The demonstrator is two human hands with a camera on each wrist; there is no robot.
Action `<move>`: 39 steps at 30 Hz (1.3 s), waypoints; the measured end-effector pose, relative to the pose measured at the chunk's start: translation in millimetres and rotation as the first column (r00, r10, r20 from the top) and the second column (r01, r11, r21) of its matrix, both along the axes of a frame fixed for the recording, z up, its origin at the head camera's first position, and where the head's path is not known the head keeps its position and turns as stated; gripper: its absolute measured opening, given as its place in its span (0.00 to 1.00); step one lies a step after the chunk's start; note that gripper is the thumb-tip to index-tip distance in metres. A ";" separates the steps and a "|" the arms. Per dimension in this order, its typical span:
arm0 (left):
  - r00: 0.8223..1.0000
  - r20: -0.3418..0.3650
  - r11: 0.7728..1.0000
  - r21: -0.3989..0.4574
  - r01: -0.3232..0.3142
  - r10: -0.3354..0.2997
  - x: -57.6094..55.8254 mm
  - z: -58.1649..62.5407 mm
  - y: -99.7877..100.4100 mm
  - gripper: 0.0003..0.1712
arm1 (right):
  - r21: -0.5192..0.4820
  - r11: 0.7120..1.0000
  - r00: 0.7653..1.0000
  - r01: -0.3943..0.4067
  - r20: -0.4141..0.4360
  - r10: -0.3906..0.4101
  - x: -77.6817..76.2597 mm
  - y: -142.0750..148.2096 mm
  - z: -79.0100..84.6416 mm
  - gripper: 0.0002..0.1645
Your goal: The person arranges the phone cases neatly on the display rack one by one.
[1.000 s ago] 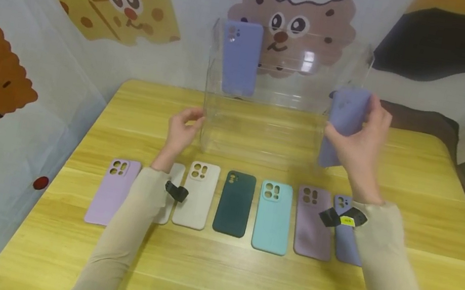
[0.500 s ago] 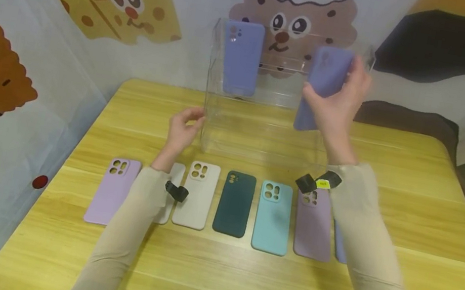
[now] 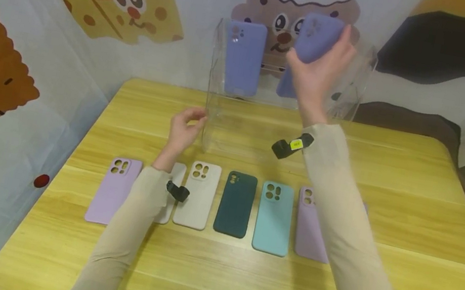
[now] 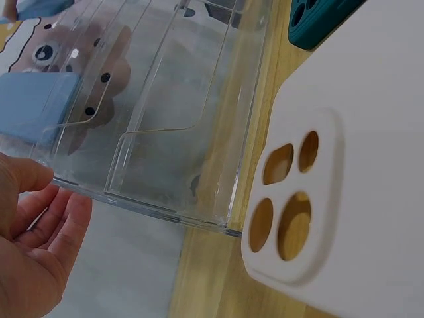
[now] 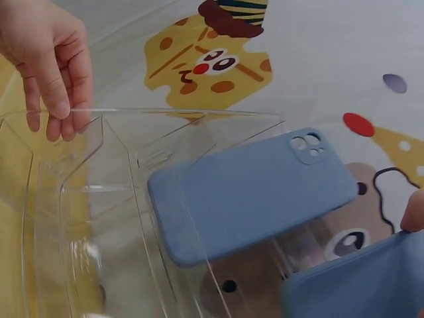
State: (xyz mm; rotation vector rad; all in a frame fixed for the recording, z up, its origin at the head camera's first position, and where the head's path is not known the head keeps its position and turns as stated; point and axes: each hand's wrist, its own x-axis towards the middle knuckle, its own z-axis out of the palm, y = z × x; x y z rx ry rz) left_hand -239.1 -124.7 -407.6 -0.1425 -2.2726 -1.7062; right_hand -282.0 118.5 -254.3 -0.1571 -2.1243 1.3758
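Note:
A blue-violet phone case [image 3: 311, 43] hangs tilted in my right hand [image 3: 317, 77], gripped by its sides between thumb and fingers over the upper right part of the clear stepped display stand [image 3: 205, 130]. Its lower end is partly hidden by that hand. Another blue-violet phone case [image 3: 244, 60] stands upright in the stand's top left. My left hand [image 3: 184, 129] pinches the stand's left side edge; in the left wrist view its thumb and fingers [image 4: 66, 232] lie on either side of the edge.
Along the table [image 3: 210, 280], in front of the stand, lie a lilac case [image 3: 114, 192], white cases [image 3: 197, 195], a dark green case [image 3: 235, 204], a turquoise case [image 3: 274, 218] and a mauve case [image 3: 310, 230]. A patterned cloth [image 3: 180, 69] hangs behind.
My right hand has carried the blue-violet case up and to the left, from beside the stand's right end to above its upper tier. The left hand has stayed on the stand's edge.

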 end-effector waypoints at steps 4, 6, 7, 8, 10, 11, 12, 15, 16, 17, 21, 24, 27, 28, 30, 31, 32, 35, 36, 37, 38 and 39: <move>1.000 -0.006 1.000 0.010 0.015 -0.014 0.3 -0.2 0.6 0.12 | -0.064 0.998 0.999 0.024 -0.040 -0.026 -9.5 -8.9 -4.7 0.59; 1.000 -0.001 1.000 -0.003 0.012 -0.012 4.0 5.3 2.5 0.12 | -0.091 0.995 0.997 0.041 -0.055 -0.046 -13.6 -13.1 -8.3 0.59; 1.000 -0.001 1.000 -0.010 0.011 -0.011 7.3 9.7 3.7 0.12 | -0.097 0.994 0.996 0.051 -0.066 -0.058 -15.3 -15.0 -10.5 0.59; 1.000 -0.002 1.000 -0.018 0.011 -0.012 10.9 14.6 5.1 0.12 | -0.096 0.993 0.994 0.063 -0.081 -0.071 -16.8 -16.7 -13.1 0.59; 1.000 0.000 1.000 -0.023 0.010 -0.010 10.7 14.2 4.8 0.12 | -0.105 0.992 0.991 0.076 -0.103 -0.087 -18.7 -20.3 -17.3 0.58; 1.000 0.002 1.000 -0.024 0.010 -0.010 10.5 13.7 4.5 0.12 | -0.110 0.991 0.989 0.078 -0.117 -0.091 -19.5 -22.0 -19.2 0.58; 1.000 -0.003 1.000 -0.022 0.010 -0.010 9.9 12.3 4.3 0.12 | -0.118 0.990 0.987 0.078 -0.130 -0.093 -20.2 -23.6 -20.7 0.57; 1.000 -0.014 1.000 -0.013 0.012 -0.012 -0.1 -2.5 0.0 0.12 | -0.135 0.988 0.985 0.070 -0.146 -0.090 -21.8 -27.5 -23.8 0.57; 1.000 -0.018 1.000 -0.015 0.012 -0.013 -0.2 -2.5 0.0 0.12 | -0.138 0.988 0.985 0.070 -0.147 -0.090 -22.5 -28.3 -24.9 0.57; 1.000 -0.020 1.000 -0.018 0.011 -0.012 0.0 -2.4 0.2 0.12 | -0.141 0.988 0.985 0.067 -0.148 -0.088 -23.0 -29.0 -25.8 0.57; 1.000 -0.025 0.999 -0.033 0.009 -0.010 0.7 -1.1 0.0 0.12 | -0.129 0.989 0.984 0.076 -0.151 -0.096 -24.4 -30.6 -29.7 0.57; 1.000 -0.020 0.999 -0.035 0.004 -0.004 1.2 -0.4 -0.5 0.12 | -0.098 0.990 0.984 0.099 -0.135 -0.112 -24.8 -32.0 -32.4 0.56; 1.000 -0.024 0.999 -0.036 -0.001 0.000 0.8 -0.9 -1.1 0.12 | -0.039 0.990 0.985 0.136 -0.098 -0.140 -25.3 -34.2 -35.5 0.55; 1.000 -0.027 0.999 -0.037 -0.002 0.001 0.7 -1.1 -1.4 0.12 | -0.018 0.989 0.985 0.149 -0.086 -0.150 -25.6 -34.9 -36.6 0.55; 0.999 -0.035 0.999 -0.043 -0.001 0.000 0.5 -1.8 -1.7 0.11 | 0.024 0.985 0.983 0.170 -0.070 -0.168 -26.1 -36.5 -38.7 0.56; 0.999 -0.038 0.999 -0.045 0.000 -0.002 0.4 -2.0 -1.9 0.11 | 0.043 0.983 0.982 0.180 -0.063 -0.177 -26.2 -37.0 -39.8 0.56; 0.999 -0.039 0.999 -0.048 0.002 -0.003 0.4 -2.1 -2.0 0.12 | 0.060 0.980 0.981 0.188 -0.060 -0.184 -26.4 -37.5 -40.6 0.56; 0.999 -0.043 0.998 -0.056 0.005 -0.007 0.7 -2.0 -2.3 0.12 | 0.109 0.971 0.976 0.214 -0.068 -0.208 -26.9 -38.7 -42.9 0.55; 0.999 -0.043 0.998 -0.059 0.006 -0.008 0.8 -1.8 -2.4 0.12 | 0.125 0.967 0.974 0.222 -0.070 -0.215 -27.2 -39.1 -43.5 0.55; 0.999 -0.042 0.998 -0.060 0.006 -0.009 0.8 -1.8 -2.5 0.12 | 0.138 0.964 0.973 0.229 -0.070 -0.221 -27.5 -39.5 -44.1 0.55; 0.999 -0.042 0.998 -0.063 0.006 -0.008 0.8 -1.7 -2.5 0.12 | 0.148 0.961 0.972 0.233 -0.071 -0.225 -27.7 -39.9 -44.5 0.55; 0.999 -0.042 0.998 -0.064 0.006 -0.008 0.8 -1.5 -2.6 0.12 | 0.158 0.958 0.971 0.238 -0.073 -0.229 -27.9 -40.3 -45.0 0.55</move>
